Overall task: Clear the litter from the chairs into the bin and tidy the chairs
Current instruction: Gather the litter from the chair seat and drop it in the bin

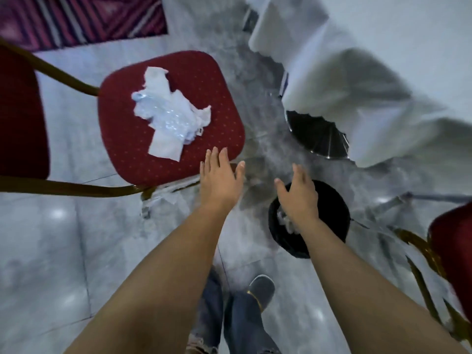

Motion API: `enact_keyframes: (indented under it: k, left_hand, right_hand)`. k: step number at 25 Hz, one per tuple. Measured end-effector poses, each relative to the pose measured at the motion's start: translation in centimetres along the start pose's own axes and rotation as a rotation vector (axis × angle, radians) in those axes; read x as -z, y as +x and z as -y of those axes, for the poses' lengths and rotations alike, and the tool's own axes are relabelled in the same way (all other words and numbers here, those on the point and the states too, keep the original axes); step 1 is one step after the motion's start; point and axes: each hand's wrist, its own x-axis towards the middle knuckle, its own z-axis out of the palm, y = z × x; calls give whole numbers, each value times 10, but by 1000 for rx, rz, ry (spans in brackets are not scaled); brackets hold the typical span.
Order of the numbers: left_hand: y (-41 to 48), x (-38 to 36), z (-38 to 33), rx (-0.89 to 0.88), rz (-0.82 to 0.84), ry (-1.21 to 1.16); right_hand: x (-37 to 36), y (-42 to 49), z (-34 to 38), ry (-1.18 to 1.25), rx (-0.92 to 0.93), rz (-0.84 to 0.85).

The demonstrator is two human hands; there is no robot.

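Both arms are stretched out forward and down, palms facing the floor. Left hand [219, 178] is flat with fingers spread loose, hovering at the near corner of the red chair [143, 149] seat, holding nothing; can't tell if the fingertips actually touch the cushion. Right hand [298, 194] is open too, fingers relaxed and slightly curled, empty, hanging right over the black bin [332, 208]. There's something white already inside the bin, next to the wrist. The litter [167, 112], crumpled white tissue with a clear plastic wrapper on top, sits in the middle of the chair seat, just beyond the left hand. Another red chair [453, 249] pokes in at the right edge.
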Motion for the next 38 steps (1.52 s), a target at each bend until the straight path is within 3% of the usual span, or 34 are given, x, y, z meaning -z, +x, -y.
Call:
enact_keyframes:
  k: [6,13,16,21,24,27,31,38]
  left_hand:
    - [51,81,83,199,-129,82]
    - [116,98,131,378,-2,24]
    - [158,100,134,376,22,15]
    - [242,108,138,273,42,83]
    - [275,105,139,202,157,56]
    - [280,97,141,208,255,80]
    - [269,97,149,192,233,282]
    - [246,94,159,309,308,161]
  right_hand:
    - [-23,32,133,-119,232,83]
    - [-67,79,213,-227,352,152]
    - [-84,105,235,-307,426,200]
    - [-131,128,252,-473,565,196]
    - [-144,139,246,-502,530,187]
    - [-147,143,243,-476,477,213]
    - [-146,136,244,-444,498,116]
    - [-138,126,230,-588,592,96]
